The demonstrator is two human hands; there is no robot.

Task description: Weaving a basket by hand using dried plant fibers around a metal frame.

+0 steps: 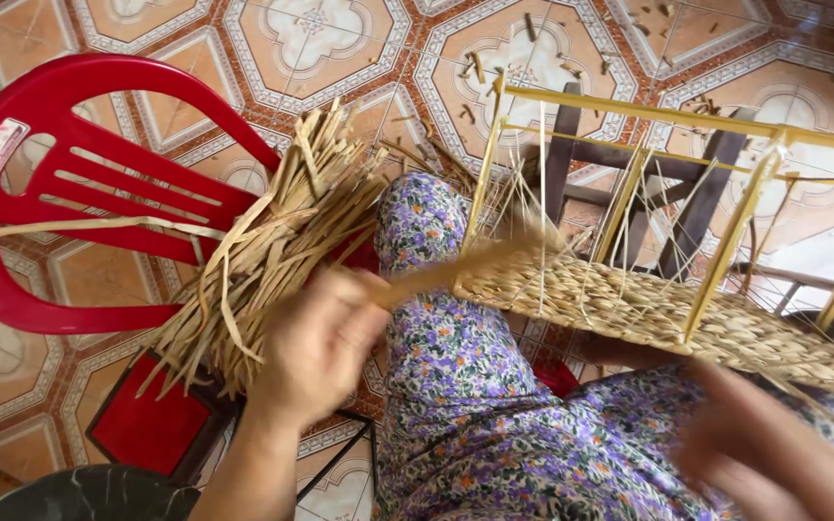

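Note:
My left hand is closed around a flat dried straw strand that runs rightward to a woven straw panel. The panel is stretched on a yellow metal wire frame resting across my lap, over purple floral trousers. My right hand is blurred at the lower right, just below the panel's near edge; whether it holds anything cannot be made out. A thick bundle of dried straw strips lies beside my left hand, leaning on a red plastic chair.
The floor is patterned orange and white tile with short straw scraps scattered at the top. A dark wooden stool stands under the frame. A red box and a dark round rim sit at the lower left.

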